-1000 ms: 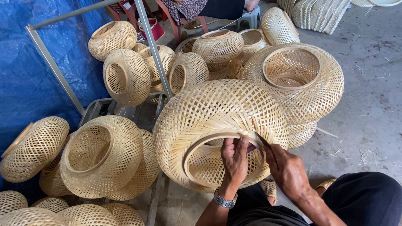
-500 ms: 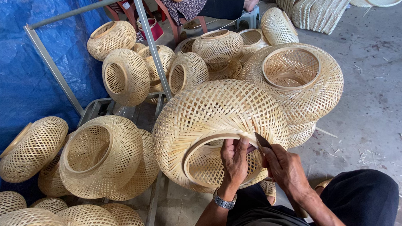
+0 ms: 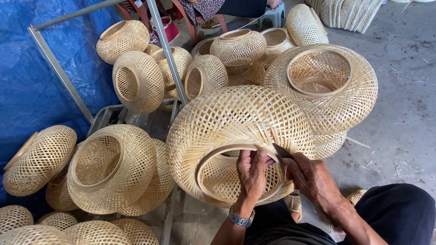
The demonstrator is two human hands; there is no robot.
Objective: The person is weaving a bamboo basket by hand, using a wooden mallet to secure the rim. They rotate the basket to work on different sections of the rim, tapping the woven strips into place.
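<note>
A large round woven bamboo lampshade (image 3: 232, 123) rests tilted toward me, its ring opening facing my lap. My left hand (image 3: 251, 172), with a metal watch on the wrist, grips the ring rim of the opening, fingers curled over it. My right hand (image 3: 312, 176) holds a small dark blade (image 3: 281, 150) whose tip touches the rim at the ring's upper right. My dark trousers fill the bottom right.
Several more woven shades lie around: a big one (image 3: 325, 87) behind, another (image 3: 111, 167) at left, smaller ones (image 3: 137, 81) by a grey metal frame (image 3: 165, 43). A blue tarp (image 3: 21, 82) hangs at left. Another person sits on a stool (image 3: 272, 15) at the top. Concrete floor on the right.
The right hand has moved up from the lower rim and now presses the dark blade against the ring's upper right. The left hand stays gripped on the rim.
</note>
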